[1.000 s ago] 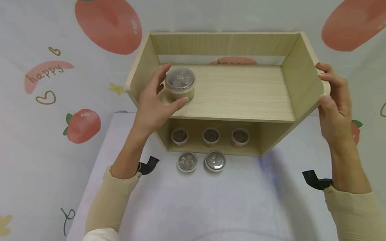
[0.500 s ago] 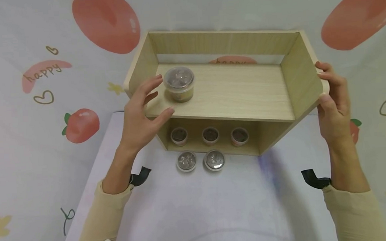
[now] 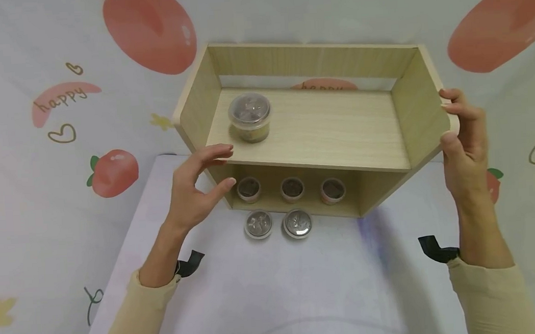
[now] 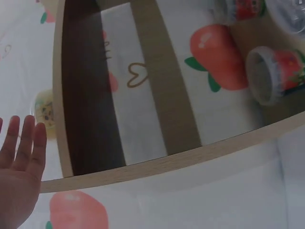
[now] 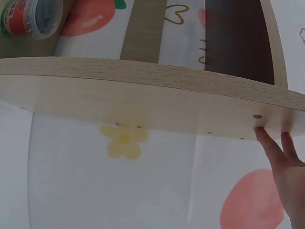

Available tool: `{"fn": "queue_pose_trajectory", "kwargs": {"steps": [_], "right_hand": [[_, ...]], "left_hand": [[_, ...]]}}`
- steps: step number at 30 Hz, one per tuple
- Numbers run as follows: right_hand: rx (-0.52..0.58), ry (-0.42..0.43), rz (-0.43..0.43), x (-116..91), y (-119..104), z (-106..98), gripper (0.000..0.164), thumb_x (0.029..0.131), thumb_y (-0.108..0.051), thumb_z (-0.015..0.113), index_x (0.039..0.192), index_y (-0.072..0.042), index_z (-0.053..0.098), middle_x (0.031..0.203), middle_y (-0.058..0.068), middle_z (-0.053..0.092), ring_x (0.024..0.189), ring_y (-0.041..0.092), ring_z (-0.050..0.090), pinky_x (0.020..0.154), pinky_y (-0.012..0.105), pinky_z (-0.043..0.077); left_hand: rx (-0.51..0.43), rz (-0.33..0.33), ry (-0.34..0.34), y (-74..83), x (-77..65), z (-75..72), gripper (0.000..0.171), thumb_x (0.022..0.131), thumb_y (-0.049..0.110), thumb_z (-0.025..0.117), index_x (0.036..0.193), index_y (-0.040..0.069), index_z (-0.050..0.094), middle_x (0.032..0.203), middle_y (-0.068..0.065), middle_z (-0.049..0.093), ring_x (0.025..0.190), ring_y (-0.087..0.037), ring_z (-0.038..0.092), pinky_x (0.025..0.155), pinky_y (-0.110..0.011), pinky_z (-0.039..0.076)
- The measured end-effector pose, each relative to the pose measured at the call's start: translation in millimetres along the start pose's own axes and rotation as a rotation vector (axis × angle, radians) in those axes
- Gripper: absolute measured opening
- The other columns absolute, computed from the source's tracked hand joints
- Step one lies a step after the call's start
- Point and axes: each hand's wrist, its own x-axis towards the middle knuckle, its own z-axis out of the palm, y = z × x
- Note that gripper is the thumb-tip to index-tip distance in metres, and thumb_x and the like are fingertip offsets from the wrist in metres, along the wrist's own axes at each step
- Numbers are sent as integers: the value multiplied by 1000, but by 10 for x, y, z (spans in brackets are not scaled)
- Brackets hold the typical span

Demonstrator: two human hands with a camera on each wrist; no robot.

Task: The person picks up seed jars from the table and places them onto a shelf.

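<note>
A lidded tub (image 3: 251,118) stands upright at the left of the upper deck of the wooden shelf (image 3: 334,127), partly hidden behind a board in the left wrist view. The left hand (image 3: 193,192), thumb and fingers spread and holding nothing, is just before the deck's front edge, contact hard to tell, while the right hand (image 3: 466,149) grips the right side panel, some fingers partly hidden. Three small tubs (image 3: 292,188) sit below, contents too dark to make out, near two more tubs (image 3: 259,224) on the tabletop (image 3: 279,289), and both sleeves (image 3: 491,296) are cut off.

LEFT hand (image 3: 188,195): thumb parted from fingers | RIGHT hand (image 3: 469,162): fingers bent, gripping
</note>
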Motion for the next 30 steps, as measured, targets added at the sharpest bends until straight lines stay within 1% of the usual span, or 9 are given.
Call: {"fn": "queue_pose_trajectory", "kwargs": {"steps": [3,6,9,12,15,20,26,29,30], "right_hand": [[23,1,6,-23,-7,-2,40,84,-5,76,109,14,51,137,24,42,130,37,35,85,28,44],[15,6,14,-49,-22,-8,39,85,-5,75,111,13,51,140,23,42,136,38,30,90,28,45],[-19,20,18,-66,-28,-12,40,87,-8,74,114,12,52,143,22,42,140,38,25,94,29,44],[-17,27,20,-74,-27,-13,41,87,-7,74,115,12,52,143,21,42,138,37,28,92,29,44],[-11,12,20,-63,-18,-15,41,87,-7,74,116,13,53,141,22,41,134,35,32,88,29,44],[-20,2,33,-33,-14,-8,39,88,-6,72,117,13,55,141,21,41,132,35,33,87,28,44],[32,44,40,-58,-55,-8,36,86,-3,73,113,14,55,142,21,43,137,34,31,88,28,45],[44,57,31,-67,-32,11,36,85,-2,73,111,15,55,140,22,44,134,34,34,84,28,45],[47,62,28,-69,-20,18,36,85,-2,73,110,15,54,140,22,44,133,34,35,83,28,45]], "left_hand": [[-26,-8,10,-134,-146,9,41,82,0,74,121,-9,63,116,-21,67,106,-26,65,92,-39,51],[-59,-28,25,-205,-272,33,36,83,-1,71,117,-9,64,111,-20,69,104,-23,66,91,-35,51],[-74,-58,24,-260,-374,61,35,80,-7,69,115,-8,65,107,-20,70,102,-20,67,89,-32,51],[-74,-88,3,-323,-467,85,39,78,-11,68,116,-6,66,106,-18,71,100,-19,67,86,-31,52],[-74,-116,-20,-381,-557,110,40,78,-12,69,118,-4,66,108,-17,70,100,-20,66,86,-30,52],[-67,-177,-42,-456,-720,180,45,78,-10,73,122,-1,65,114,-16,68,102,-25,65,87,-32,52],[-13,-257,-117,-609,-980,332,53,72,-13,79,122,-1,65,115,-19,68,102,-32,63,84,-38,53],[-6,-284,-115,-645,-1076,365,53,71,-14,80,121,-4,65,114,-21,68,104,-34,63,83,-44,53],[-6,-294,-110,-623,-1079,366,53,71,-15,80,120,-5,65,114,-21,68,104,-35,63,83,-45,53]]}}
